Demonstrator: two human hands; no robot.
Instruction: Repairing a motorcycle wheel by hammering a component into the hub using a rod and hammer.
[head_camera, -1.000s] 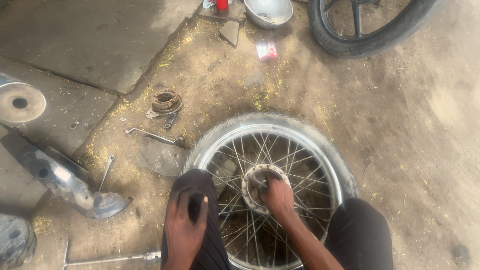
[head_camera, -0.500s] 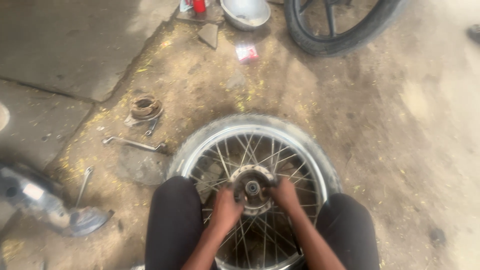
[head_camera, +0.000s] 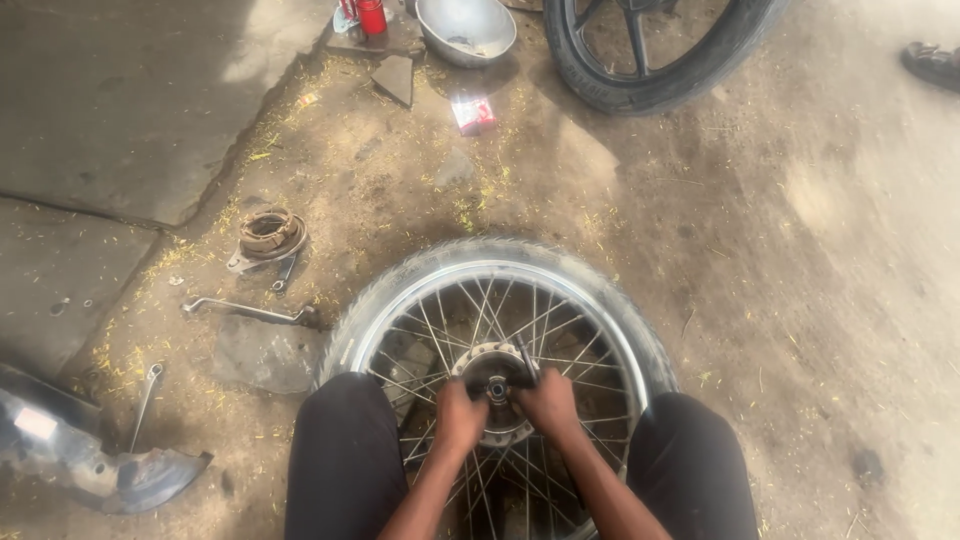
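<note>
A spoked motorcycle wheel with its tyre lies flat on the dirt ground between my knees. Its metal hub sits at the centre. My left hand rests closed on the hub's left side. My right hand grips the hub's right side, with a thin dark tool sticking up from its fingers. The dark axle hole shows between the two hands.
A long wrench and a round brake part lie left of the wheel. A dark fender piece and a small spanner sit at the lower left. A metal bowl, a red can and a second tyre are at the top.
My left hand came off my knee and joined the right hand on the hub. The view shifted, sliding the ground objects to the left.
</note>
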